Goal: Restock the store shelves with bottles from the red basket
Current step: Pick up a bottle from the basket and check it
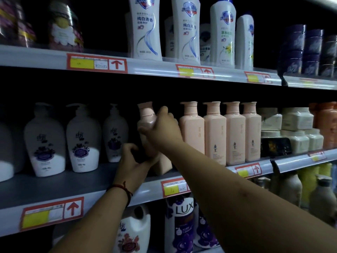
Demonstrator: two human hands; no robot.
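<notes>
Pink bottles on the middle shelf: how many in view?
5. Four pink bottles stand upright in a row; the fifth bottle, tilted, is gripped by left hand and right hand beside them. More may hide behind.

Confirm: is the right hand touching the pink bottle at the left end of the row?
Touching. The head view shows the right hand with fingers curled round the shoulder of the pink bottle, no gap visible.

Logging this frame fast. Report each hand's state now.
Left hand: grip closed around the lower part of the pink bottle.
Right hand: grip closed on the same bottle's upper body.
</notes>
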